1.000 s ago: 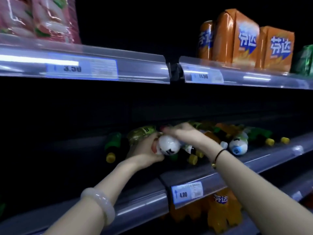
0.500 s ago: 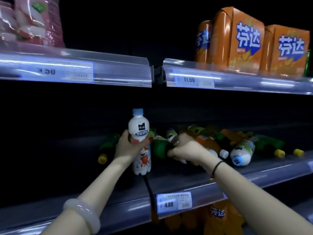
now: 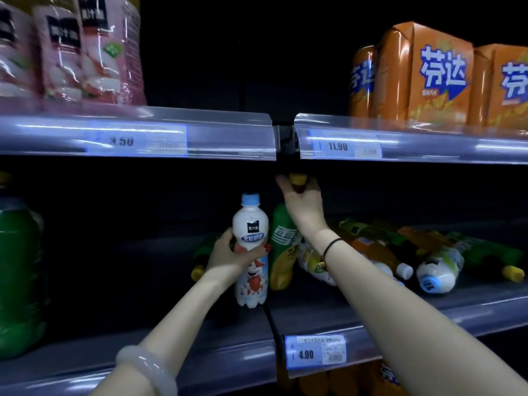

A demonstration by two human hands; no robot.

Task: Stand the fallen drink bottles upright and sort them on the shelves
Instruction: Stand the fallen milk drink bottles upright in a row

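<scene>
- Far to the left of the 4.00 price tag (image 3: 314, 354), a big green bottle (image 3: 20, 275) stands upright on the middle shelf (image 3: 471, 308).
- High up and left of the tag, pink packs (image 3: 71, 52) sit on the top shelf, blurred.
- Up and left of the tag, the left hand (image 3: 228, 254) is wrapped round the waist of a white bottle (image 3: 251, 224) with a blue cap. The bottle is upright with its base low at the shelf; whether it touches I cannot tell.
- Just behind that hand, also left of the tag, 1 dark green bottle (image 3: 201, 260) lies on its side, yellow cap toward the camera.
- Straight above the tag, the right hand (image 3: 303, 200) reaches up, fingers curled over a yellow cap (image 3: 298, 179). Below it a green-and-yellow bottle (image 3: 281, 247) stands upright, just beside the white one.
- Up and right of the tag, a heap of fallen bottles (image 3: 380, 247) lies on the shelf — orange, green and pale ones, touching. 1 pale bottle (image 3: 437, 271) points its blue cap forward.
- High up and right of the tag, orange multipacks (image 3: 423, 72) stand on the top shelf.
</scene>
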